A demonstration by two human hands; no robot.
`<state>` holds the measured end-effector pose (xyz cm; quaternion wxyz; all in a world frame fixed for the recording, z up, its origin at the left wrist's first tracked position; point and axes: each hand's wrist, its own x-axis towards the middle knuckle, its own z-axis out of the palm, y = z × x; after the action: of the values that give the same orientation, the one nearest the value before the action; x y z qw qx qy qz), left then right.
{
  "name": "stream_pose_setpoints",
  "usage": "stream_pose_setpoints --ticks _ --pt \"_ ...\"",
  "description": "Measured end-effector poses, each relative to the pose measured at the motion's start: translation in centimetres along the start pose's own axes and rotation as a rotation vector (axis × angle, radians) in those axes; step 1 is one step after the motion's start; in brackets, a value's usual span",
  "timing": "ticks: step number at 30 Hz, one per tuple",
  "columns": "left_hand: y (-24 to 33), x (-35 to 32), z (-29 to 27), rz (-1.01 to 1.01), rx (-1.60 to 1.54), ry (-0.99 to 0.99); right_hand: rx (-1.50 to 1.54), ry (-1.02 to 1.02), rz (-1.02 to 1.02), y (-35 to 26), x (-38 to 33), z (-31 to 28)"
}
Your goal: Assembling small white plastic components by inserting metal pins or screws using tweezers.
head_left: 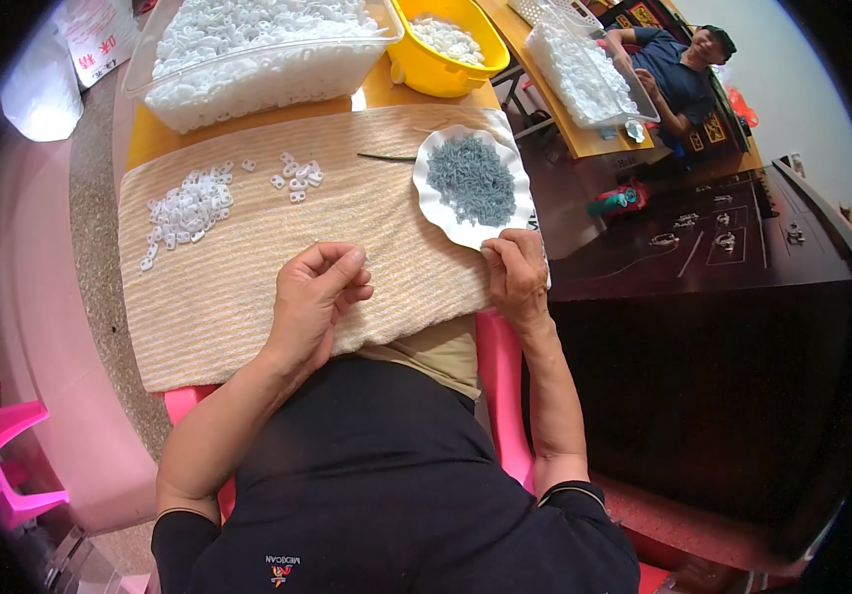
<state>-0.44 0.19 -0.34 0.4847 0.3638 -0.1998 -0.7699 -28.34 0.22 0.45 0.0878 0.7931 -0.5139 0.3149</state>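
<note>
My left hand (319, 297) hovers over the near middle of the striped cloth (248, 327), thumb and fingertips pinched together. Whatever it may hold is too small to make out. At the cloth's right edge, my right hand (519, 277) is closed at the near rim of a white wavy-edged plate (470, 234), fingertips on the rim. A heap of small grey-blue plastic pieces (472, 181) fills the plate's middle. Small white plastic parts with holes (188, 208) lie piled on the cloth's left side, and a smaller group (297, 178) lies beside them.
A clear bin of white parts (257, 94) and a yellow basin (446, 74) stand along the table's far side. A dark thin stick (386, 156) lies beside the plate. Another person (678, 84) sits at a far-right table with a clear bin (589, 84). A dark cabinet (703, 396) stands right.
</note>
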Motion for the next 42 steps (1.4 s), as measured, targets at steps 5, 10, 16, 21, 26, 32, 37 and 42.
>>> stream_pose_setpoints --ticks 5,10,16,21,26,32,37,42 --pt "0.1 0.0 0.1 -0.005 -0.015 -0.009 0.028 -0.042 0.09 -0.4 0.5 -0.2" --pt "0.3 -0.1 0.6 0.026 -0.054 0.002 0.058 -0.035 0.131 -0.5 0.6 0.0" --pt "-0.4 -0.1 0.3 0.008 0.043 -0.108 0.495 -0.095 0.296 -5.1 2.0 -0.7" --pt "-0.5 -0.6 0.7 -0.106 0.154 -0.202 0.669 -0.182 0.177 -8.2 1.9 0.1" --pt "0.0 -1.0 1.2 -0.078 0.261 -0.301 0.699 -0.212 0.172 -9.3 2.0 0.3" --pt "0.3 -1.0 1.0 -0.088 0.306 -0.306 0.715 -0.21 0.184 -9.7 1.9 0.2" --pt "-0.1 -1.0 0.9 -0.1 0.292 -0.296 0.678 -0.156 0.141 -9.8 1.8 0.5" --pt "-0.5 -1.0 0.8 -0.059 0.345 -0.308 0.636 -0.13 0.11 -9.6 1.7 0.9"
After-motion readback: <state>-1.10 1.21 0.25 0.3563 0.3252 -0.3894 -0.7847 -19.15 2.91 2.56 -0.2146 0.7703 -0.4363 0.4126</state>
